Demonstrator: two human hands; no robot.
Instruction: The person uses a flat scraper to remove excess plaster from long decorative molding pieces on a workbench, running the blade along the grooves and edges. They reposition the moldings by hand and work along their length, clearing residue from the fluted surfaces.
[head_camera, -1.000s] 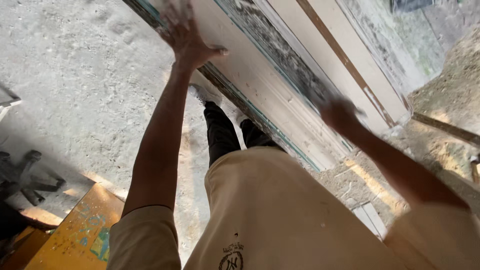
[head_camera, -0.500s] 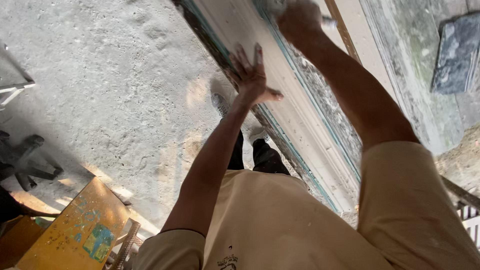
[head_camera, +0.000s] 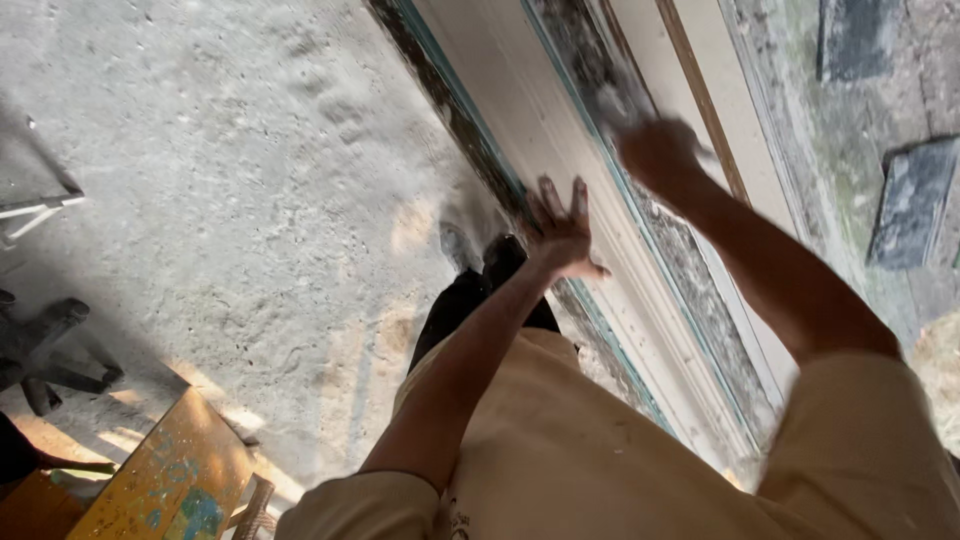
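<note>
A long white door frame (head_camera: 560, 130) with teal-edged, worn grooves runs from the top centre to the lower right. My left hand (head_camera: 562, 237) lies flat on its white face with the fingers spread and holds nothing. My right hand (head_camera: 655, 150) is blurred by motion, higher up on the frame over a dark, rough groove (head_camera: 690, 265). It is closed around a pale grey piece (head_camera: 613, 104) that shows at the fingertips; what the piece is cannot be made out. My dark shoes (head_camera: 500, 255) stand by the frame's left edge.
A dusty concrete floor (head_camera: 250, 180) with footprints fills the left side. At the bottom left sits a yellow, paint-stained wooden stool (head_camera: 165, 480), with dark metal parts (head_camera: 50, 360) beside it. Dark stone slabs (head_camera: 912, 200) lie on the ground at the right.
My right hand has slid down along the frame from the top edge. My left hand has moved a little lower and stays flat on the white face.
</note>
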